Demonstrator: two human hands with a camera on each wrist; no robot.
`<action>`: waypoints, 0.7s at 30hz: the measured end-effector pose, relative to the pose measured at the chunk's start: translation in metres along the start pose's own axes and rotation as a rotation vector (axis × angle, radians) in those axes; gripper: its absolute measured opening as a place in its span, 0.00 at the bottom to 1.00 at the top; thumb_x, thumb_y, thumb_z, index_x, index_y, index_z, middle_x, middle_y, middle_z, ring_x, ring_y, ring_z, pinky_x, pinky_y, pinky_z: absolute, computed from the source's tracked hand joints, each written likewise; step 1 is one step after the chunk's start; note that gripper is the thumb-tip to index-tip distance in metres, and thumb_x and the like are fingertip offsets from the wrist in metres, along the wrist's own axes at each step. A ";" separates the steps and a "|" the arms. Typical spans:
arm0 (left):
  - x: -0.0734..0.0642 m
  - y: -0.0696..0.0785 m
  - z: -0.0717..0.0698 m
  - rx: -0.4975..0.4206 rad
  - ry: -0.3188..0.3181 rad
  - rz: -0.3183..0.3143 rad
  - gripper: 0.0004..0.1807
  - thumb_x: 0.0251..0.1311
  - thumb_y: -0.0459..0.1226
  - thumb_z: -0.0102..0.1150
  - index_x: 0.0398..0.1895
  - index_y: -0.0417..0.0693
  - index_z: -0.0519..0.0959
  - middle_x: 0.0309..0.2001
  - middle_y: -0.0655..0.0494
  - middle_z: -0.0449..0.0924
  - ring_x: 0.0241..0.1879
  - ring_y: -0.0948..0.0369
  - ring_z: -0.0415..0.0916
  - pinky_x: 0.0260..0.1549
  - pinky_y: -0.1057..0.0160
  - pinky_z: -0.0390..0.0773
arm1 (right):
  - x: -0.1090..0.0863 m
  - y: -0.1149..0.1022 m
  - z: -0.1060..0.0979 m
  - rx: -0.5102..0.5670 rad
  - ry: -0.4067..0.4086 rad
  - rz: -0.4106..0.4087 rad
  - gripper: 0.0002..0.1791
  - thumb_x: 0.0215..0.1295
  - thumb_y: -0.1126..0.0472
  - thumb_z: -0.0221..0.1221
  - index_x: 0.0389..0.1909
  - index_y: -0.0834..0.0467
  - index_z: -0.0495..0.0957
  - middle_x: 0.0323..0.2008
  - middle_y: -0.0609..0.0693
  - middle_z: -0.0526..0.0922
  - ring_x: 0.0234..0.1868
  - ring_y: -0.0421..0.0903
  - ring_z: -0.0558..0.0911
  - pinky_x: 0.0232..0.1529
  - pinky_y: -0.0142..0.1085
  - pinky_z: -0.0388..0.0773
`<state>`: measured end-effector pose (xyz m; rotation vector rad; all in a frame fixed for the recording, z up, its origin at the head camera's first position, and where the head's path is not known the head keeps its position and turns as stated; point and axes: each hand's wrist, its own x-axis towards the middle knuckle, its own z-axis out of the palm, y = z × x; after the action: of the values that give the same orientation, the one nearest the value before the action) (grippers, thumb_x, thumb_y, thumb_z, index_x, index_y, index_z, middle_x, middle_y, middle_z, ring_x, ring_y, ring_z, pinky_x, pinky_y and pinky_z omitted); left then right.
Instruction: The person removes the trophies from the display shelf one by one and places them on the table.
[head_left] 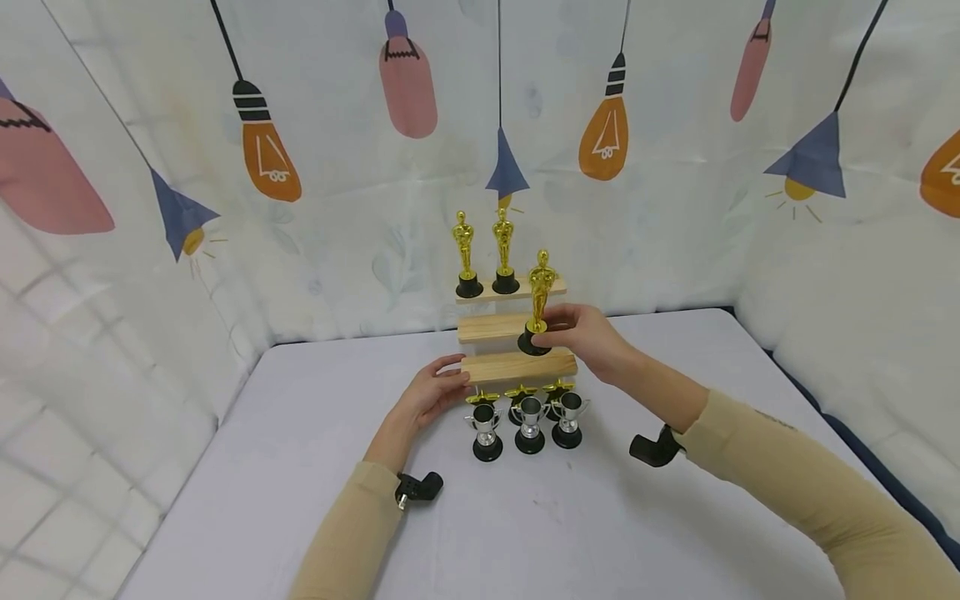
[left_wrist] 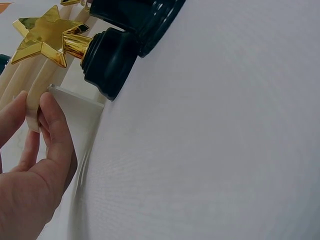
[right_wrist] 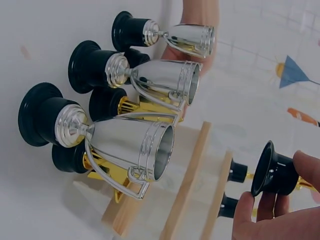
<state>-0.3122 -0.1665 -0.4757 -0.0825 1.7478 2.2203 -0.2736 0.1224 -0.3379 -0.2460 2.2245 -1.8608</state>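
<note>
My right hand holds a gold figure trophy upright by its round black base, over the middle and lower boards in the head view. With thumb and fingers, my left hand pinches the left end of the lowest board of a stepped wooden rack. In the left wrist view that board's end sits between the thumb and fingertips. Two more gold figure trophies stand side by side on the top board, left and middle. The middle board is partly covered by the held trophy.
Three silver cup trophies with black bases stand in a row in front of the rack. Right behind them are three gold star trophies. A white cloth covers the table, and a printed curtain hangs behind it.
</note>
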 end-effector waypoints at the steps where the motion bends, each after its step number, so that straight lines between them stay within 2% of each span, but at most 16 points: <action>1: 0.000 0.000 0.000 0.002 0.000 0.000 0.33 0.69 0.26 0.61 0.75 0.40 0.64 0.60 0.38 0.72 0.47 0.56 0.80 0.45 0.63 0.85 | -0.002 0.000 0.000 -0.001 -0.002 0.001 0.28 0.67 0.66 0.67 0.65 0.67 0.71 0.60 0.61 0.77 0.65 0.57 0.73 0.73 0.50 0.62; 15: -0.001 0.002 0.000 0.002 -0.004 0.002 0.33 0.70 0.26 0.60 0.76 0.40 0.63 0.62 0.37 0.72 0.47 0.56 0.81 0.46 0.63 0.85 | -0.027 -0.001 0.006 0.007 -0.046 -0.029 0.21 0.65 0.69 0.68 0.56 0.65 0.75 0.52 0.56 0.82 0.57 0.52 0.79 0.64 0.46 0.74; 21: -0.001 0.001 0.000 0.000 -0.011 0.000 0.33 0.70 0.26 0.60 0.76 0.40 0.62 0.60 0.38 0.71 0.47 0.56 0.80 0.45 0.64 0.85 | -0.035 0.001 0.009 -0.007 -0.075 -0.030 0.22 0.65 0.68 0.68 0.57 0.67 0.75 0.53 0.57 0.82 0.56 0.51 0.79 0.62 0.43 0.76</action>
<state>-0.3112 -0.1670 -0.4744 -0.0701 1.7429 2.2166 -0.2368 0.1234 -0.3380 -0.3465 2.1903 -1.8277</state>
